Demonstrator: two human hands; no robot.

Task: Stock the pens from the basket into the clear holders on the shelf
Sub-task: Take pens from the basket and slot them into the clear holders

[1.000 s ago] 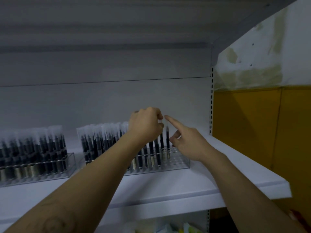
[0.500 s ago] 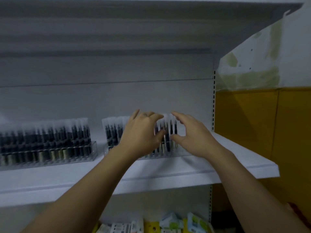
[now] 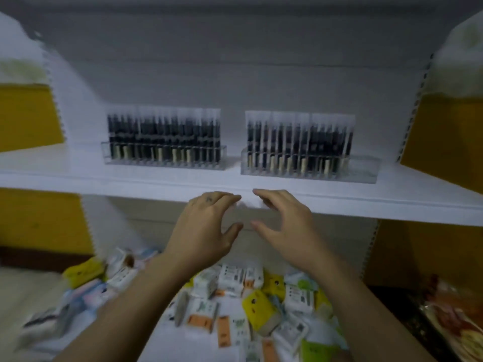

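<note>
Two clear holders stand side by side on the white shelf (image 3: 78,176): the left holder (image 3: 163,159) and the right holder (image 3: 308,168), both filled with rows of dark pens (image 3: 300,137) in clear sleeves. My left hand (image 3: 206,228) and my right hand (image 3: 282,226) hover in front of the shelf's front edge, below the holders, fingers spread and relaxed, holding nothing. The thumbs nearly face each other. No basket is in view. The picture is blurred by motion.
On the lower shelf lies a heap of small white, yellow and orange packets (image 3: 248,304). Yellow wall panels (image 3: 444,142) flank the shelf unit on both sides. Red-patterned packaging (image 3: 454,317) sits at the lower right.
Both hands have come off the pens in the right holder and dropped down in front of the shelf edge. The view has pulled back and tilted down, showing both holders and the lower shelf.
</note>
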